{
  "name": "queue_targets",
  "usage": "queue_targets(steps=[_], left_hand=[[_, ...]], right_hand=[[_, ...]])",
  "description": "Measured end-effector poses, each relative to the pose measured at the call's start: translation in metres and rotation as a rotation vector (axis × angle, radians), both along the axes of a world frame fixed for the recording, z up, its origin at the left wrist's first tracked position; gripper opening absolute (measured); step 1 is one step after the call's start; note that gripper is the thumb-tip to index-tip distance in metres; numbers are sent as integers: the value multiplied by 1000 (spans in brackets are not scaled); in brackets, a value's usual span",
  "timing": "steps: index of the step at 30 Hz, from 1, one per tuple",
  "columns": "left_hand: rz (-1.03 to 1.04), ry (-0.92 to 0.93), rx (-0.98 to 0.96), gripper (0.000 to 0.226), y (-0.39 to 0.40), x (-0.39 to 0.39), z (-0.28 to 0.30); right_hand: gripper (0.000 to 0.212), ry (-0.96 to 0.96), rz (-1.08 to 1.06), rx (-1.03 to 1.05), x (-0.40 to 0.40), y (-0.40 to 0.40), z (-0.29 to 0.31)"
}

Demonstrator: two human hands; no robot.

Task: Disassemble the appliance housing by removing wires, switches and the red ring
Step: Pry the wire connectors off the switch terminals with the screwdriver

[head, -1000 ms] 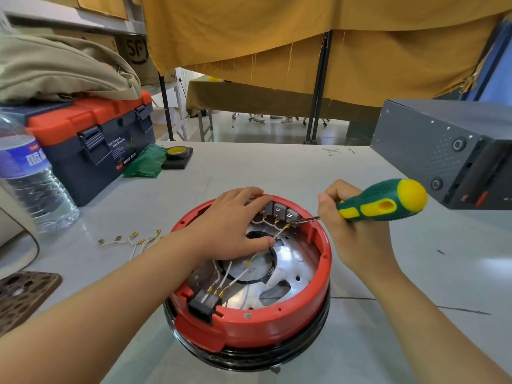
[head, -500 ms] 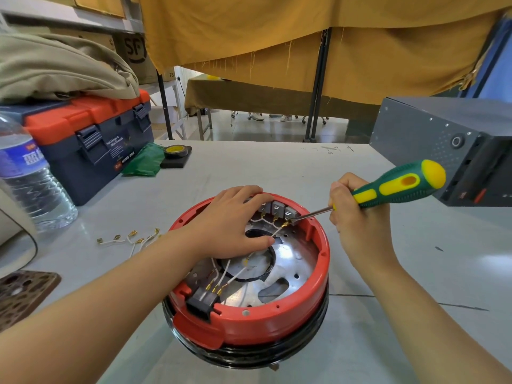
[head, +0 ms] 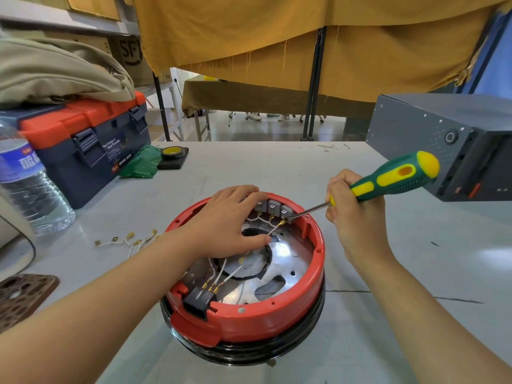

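The appliance housing [head: 243, 314] sits upside down near the front of the grey table [head: 277, 167], its red ring [head: 291, 309] seated on the black base, with a metal plate inside. At the ring's far wall are three grey switches [head: 273, 207], each with a white wire on a brass terminal below it; a black connector [head: 198, 299] with more wires sits at the near wall. Loose removed wires [head: 127, 241] lie on the table to the left of the housing.

The left hand [head: 227, 225] lies spread over the far-left of the housing, fingers nearly straight, pressing on the rim and plate and gripping nothing. The right hand [head: 352, 214] is curled round the green and yellow screwdriver [head: 388, 177], whose blade tip meets the bottom corner of the rightmost switch, just beside its terminal.

To do this well, I judge the blade should work between switch and ring wall and lever gently, while the left hand bears down so the housing cannot rock. A slip could send the tip toward the left fingertips, so short, controlled pressure is wise. The wire is probably best pulled off first.

Against a second ago, the right hand has drawn back off the ring and the handle has lifted, so more of the shaft shows; the tip has moved from the terminal to the switch corner. The left hand has held its place
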State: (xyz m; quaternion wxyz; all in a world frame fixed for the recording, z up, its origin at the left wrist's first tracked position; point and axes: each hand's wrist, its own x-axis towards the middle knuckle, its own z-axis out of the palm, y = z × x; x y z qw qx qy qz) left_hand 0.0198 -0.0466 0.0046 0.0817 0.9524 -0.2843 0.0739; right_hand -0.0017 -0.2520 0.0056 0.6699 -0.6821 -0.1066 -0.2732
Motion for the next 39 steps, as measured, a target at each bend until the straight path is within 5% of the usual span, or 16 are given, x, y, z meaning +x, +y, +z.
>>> queue_targets(steps=[8, 17, 32, 39], left_hand=[[2, -3, 19, 77, 1, 1, -1], [1, -2, 18, 76, 1, 2, -2], [2, 0, 17, 77, 2, 3, -3], [3, 1, 21, 77, 2, 4, -4]], right_hand=[[27, -14, 5, 48, -1, 1, 0], [28, -184, -76, -370, -13, 6, 3], [29, -149, -112, -313, -12, 4, 5], [30, -22, -1, -83, -1, -2, 0]])
